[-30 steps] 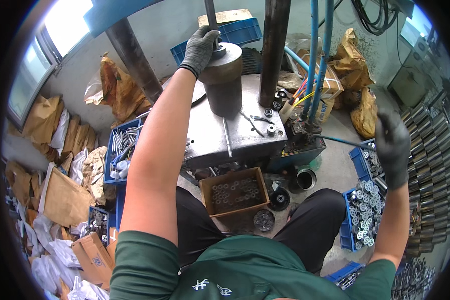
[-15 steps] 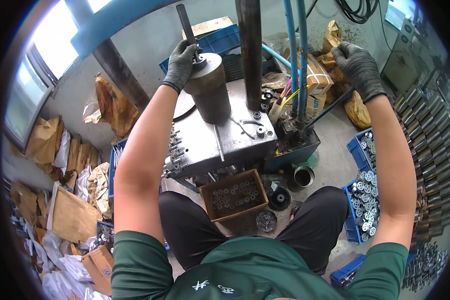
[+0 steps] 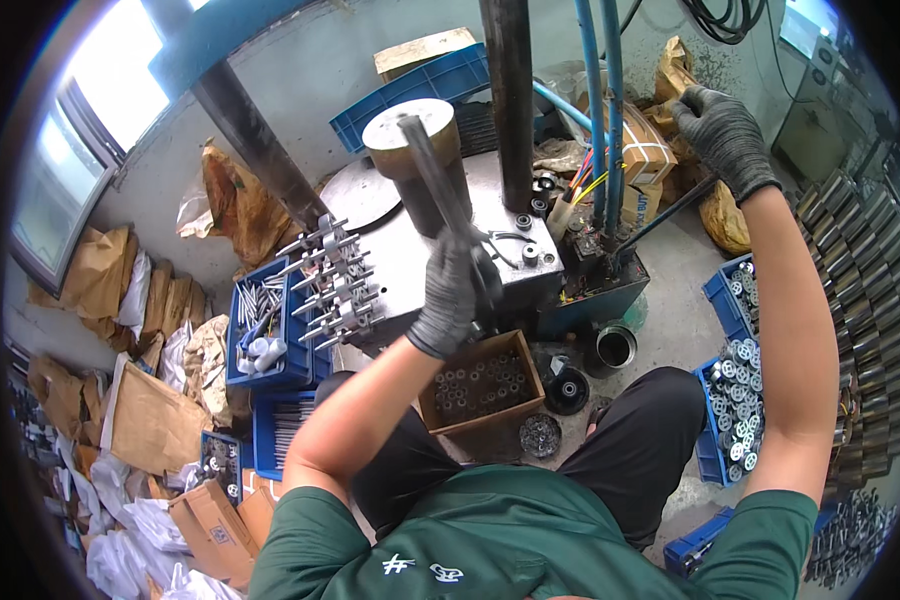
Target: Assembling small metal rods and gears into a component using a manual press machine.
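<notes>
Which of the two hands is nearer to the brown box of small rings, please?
The left hand: it holds a dark bar just above the brown box in the picture, while the right hand is much farther off, toward the upper right.

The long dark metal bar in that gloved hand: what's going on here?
The person's grey-gloved left hand holds the long dark metal bar, tilted, before a thick metal cylinder standing on a metal table. The grey-gloved right hand is raised at a straight dark rod; whether it grips is unclear. Below, a brown box holds small round parts.
</notes>
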Available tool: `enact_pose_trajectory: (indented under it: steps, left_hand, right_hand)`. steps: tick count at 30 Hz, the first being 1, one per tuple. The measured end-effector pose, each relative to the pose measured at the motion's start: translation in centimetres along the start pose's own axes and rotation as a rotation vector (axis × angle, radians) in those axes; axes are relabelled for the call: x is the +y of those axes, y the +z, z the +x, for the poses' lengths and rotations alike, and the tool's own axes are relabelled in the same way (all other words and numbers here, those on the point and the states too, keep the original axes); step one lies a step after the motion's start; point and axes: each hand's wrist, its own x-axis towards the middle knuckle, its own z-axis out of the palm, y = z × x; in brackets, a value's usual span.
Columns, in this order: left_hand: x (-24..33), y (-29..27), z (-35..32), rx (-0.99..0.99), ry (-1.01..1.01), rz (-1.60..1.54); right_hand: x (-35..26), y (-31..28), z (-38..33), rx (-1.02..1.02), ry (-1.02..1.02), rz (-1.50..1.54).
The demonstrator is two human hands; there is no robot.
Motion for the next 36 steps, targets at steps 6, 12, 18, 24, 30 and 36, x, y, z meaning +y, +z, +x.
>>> enact_pose_trajectory:
  steps: [6, 12, 18, 24, 30, 36]
  left_hand:
    - [-7.3, 0.0, -2.7, 0.494, -0.622, -0.179]
    - [-8.6, -1.5, -1.8, 0.520, -0.670, -0.167]
    - [-9.2, -2.2, -3.7, 0.519, -0.714, -0.145]
    - [-6.3, -1.6, -9.9, 0.038, -0.618, 0.298]
    - [2.9, -3.8, -10.9, -0.014, 0.064, 0.742]
    - [9.5, -12.2, -7.5, 0.583, 0.000, 0.106]
  right_hand:
    - [0.1, -0.4, -1.0, -0.017, 0.032, 0.072]
    - [0.7, -0.6, -1.8, -0.024, 0.037, 0.120]
    - [1.0, -0.8, -4.2, 0.036, -0.021, 0.210]
    - [-0.3, -2.5, -12.7, 0.140, -0.182, 0.423]
    - [-6.9, -4.6, -22.5, 0.068, -0.661, 0.263]
    - [-10.2, 1.9, -20.6, -0.118, -0.643, 0.509]
